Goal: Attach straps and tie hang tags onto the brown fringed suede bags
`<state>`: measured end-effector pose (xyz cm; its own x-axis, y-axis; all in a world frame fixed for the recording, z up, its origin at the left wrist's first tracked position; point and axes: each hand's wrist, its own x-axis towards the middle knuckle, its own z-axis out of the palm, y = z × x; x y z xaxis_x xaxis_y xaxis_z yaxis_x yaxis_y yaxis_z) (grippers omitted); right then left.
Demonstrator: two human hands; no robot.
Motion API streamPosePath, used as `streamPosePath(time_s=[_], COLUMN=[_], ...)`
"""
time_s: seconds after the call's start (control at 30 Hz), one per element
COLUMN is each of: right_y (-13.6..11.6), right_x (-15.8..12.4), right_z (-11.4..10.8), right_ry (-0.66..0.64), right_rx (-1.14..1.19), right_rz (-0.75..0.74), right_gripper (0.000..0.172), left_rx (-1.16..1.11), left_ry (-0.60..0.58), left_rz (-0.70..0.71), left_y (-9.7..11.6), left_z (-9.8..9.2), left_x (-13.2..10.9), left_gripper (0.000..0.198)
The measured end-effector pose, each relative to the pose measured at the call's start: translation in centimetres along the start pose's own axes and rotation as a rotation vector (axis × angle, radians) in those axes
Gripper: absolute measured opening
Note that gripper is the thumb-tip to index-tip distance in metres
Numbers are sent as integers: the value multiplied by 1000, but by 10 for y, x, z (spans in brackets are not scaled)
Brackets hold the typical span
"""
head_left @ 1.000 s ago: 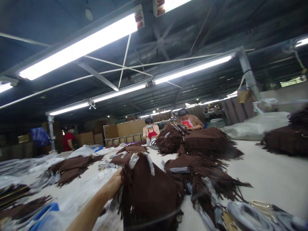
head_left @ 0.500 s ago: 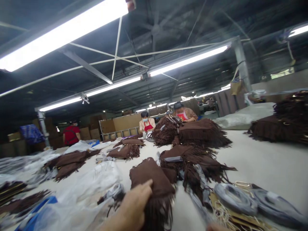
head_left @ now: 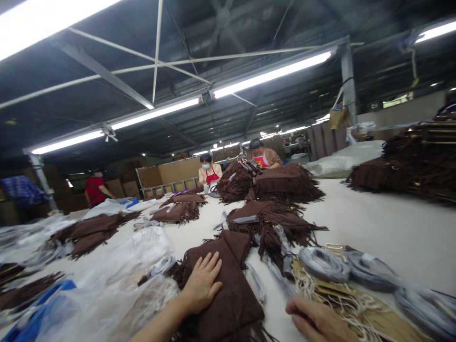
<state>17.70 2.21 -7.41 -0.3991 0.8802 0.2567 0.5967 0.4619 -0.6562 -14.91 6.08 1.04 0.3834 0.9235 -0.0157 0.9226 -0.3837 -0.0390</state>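
My left hand (head_left: 203, 282) lies flat with fingers spread on a dark brown fringed bag (head_left: 228, 289) on the table in front of me. The bag looks like suede, and its fringe hangs at the near end. To the right, my right hand (head_left: 317, 319) is loosely bent at the lower edge, with a gap between thumb and forefinger and nothing visible in it. Close beside it are brown card tags with white strings (head_left: 342, 301). Beyond these lie grey wrapped coiled straps (head_left: 324, 263).
More brown fringed bags (head_left: 267, 221) lie just ahead, with tall piles (head_left: 288, 183) behind and a stack (head_left: 420, 161) at right. Clear plastic bags (head_left: 107, 294) and a blue tray edge (head_left: 46, 301) are at left. Two people in red aprons (head_left: 213, 175) work across the white table (head_left: 377, 223).
My left hand has gone from gripping the bag's edge to lying flat on it. The bag now lies lower and nearer. My right hand has come further into view.
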Motion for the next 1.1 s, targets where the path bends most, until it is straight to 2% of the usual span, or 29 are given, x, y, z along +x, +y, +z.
streamPosePath(time_s=[0.17, 0.27, 0.43, 0.53, 0.6, 0.73, 0.87, 0.97, 1.03, 1.1], right_y=[-8, -14, -19, -19, -18, -22, -28, -29, -25, -16], right_x=[-1, -3, -5, -7, -9, -12, -11, -12, -13, -16], right_z=[-6, -11, -18, -23, -28, -35, -37, -42, -50, -59], right_ry=[20, 21, 31, 81, 120, 186, 229, 258, 328, 478], right_rx=[-5, 4, 16, -4, -25, -37, -45, -59, -74, -96], right_rz=[-3, -10, -20, -22, -9, 19, 22, 30, 36, 67], right_gripper=[23, 23, 24, 23, 21, 17, 18, 20, 23, 26], left_rx=[-22, -59, -127, -107, -89, -25, -28, -68, -64, -30], left_ry=[-3, -9, -102, -153, -143, 0, 148, 240, 231, 179], left_rz=[86, 144, 478, 544, 540, 507, 413, 335, 281, 244], left_y=[-7, 7, 40, 47, 51, 60, 57, 47, 41, 40], left_z=[-10, -14, -14, -11, -9, -13, -45, -66, -65, -50], left_x=[10, 7, 7, 18, 27, 43, 48, 40, 34, 30], left_gripper=[46, 52, 76, 76, 68, 49, 19, 12, 14, 19])
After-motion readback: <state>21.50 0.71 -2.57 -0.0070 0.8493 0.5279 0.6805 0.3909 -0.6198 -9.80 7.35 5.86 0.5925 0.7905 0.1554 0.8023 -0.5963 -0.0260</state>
